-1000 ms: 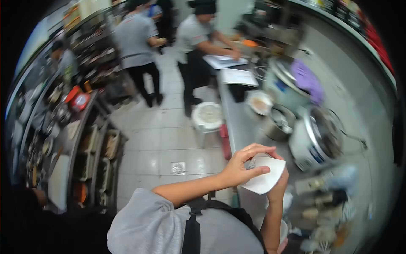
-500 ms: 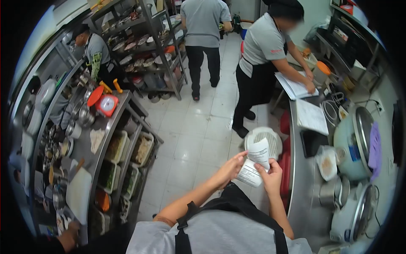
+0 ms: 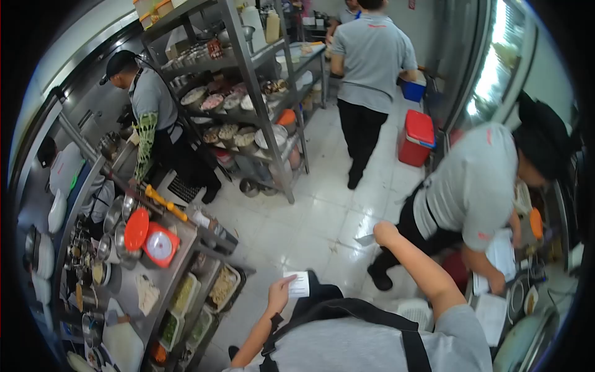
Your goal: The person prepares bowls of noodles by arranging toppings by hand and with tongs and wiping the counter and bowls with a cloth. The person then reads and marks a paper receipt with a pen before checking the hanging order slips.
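My left hand (image 3: 280, 293), low in the middle of the view, is closed on a small printed paper slip (image 3: 298, 284). Farther forward and to the right, my right hand (image 3: 385, 233) is closed on another thin paper (image 3: 365, 240), seen nearly edge-on. The two hands are well apart, both above the tiled floor (image 3: 266, 226). To the right of my right arm, a co-worker (image 3: 468, 186) in a grey shirt and black cap leans over papers (image 3: 498, 260) on the counter.
Metal shelves (image 3: 245, 68) with bowls stand ahead. A steel table at left holds a red scale (image 3: 160, 245) and a cutting board (image 3: 123, 345). A red cooler (image 3: 416, 137) sits on the floor. One person (image 3: 375, 62) stands ahead, another (image 3: 152, 99) at left.
The view has turned left. My hands, earlier together at the papers, are now apart, each with a paper. My right arm is stretched forward. The co-worker at the counter now appears nearer.
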The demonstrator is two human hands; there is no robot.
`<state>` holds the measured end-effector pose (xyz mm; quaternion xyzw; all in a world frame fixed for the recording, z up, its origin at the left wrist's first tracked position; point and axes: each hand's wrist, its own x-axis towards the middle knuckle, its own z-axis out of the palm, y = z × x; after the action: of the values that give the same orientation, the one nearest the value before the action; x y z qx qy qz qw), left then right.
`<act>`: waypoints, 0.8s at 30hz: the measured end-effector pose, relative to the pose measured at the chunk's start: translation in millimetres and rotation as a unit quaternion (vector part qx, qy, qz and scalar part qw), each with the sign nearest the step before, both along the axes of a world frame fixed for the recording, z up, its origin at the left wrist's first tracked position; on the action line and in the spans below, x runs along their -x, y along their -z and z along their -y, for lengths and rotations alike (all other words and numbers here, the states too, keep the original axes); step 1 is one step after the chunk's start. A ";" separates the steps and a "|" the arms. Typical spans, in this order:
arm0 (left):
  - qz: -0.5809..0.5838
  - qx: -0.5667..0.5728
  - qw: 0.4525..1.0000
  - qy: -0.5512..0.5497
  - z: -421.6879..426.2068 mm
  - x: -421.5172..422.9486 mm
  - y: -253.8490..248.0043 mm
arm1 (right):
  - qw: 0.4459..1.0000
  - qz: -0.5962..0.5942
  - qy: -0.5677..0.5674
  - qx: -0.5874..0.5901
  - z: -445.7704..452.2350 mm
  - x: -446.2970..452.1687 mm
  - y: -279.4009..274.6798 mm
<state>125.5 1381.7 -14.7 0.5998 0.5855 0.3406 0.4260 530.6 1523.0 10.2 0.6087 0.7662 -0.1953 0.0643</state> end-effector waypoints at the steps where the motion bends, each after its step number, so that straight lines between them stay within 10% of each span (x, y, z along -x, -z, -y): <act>1: -0.018 0.003 0.999 -0.044 -28.0 5.3 11.8 | 0.993 0.041 0.059 -0.094 -46.3 7.1 3.3; 11: -0.189 -0.075 0.975 -0.086 -369.0 18.8 14.5 | 0.858 -0.220 0.113 -0.450 -562.1 -28.4 -71.6; 17: -0.212 0.048 0.973 -0.082 -548.8 48.1 9.6 | 0.712 -0.652 0.160 -0.205 -769.7 -2.0 -268.1; 24: -0.324 0.024 0.929 -0.176 -576.0 27.4 121.3 | 0.589 -0.802 0.014 -0.096 -1078.9 72.0 -432.0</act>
<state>98.1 1957.8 -136.0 0.5540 0.7961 0.1829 0.1608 458.7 2601.9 442.2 0.2186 0.5135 -0.5309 -0.6377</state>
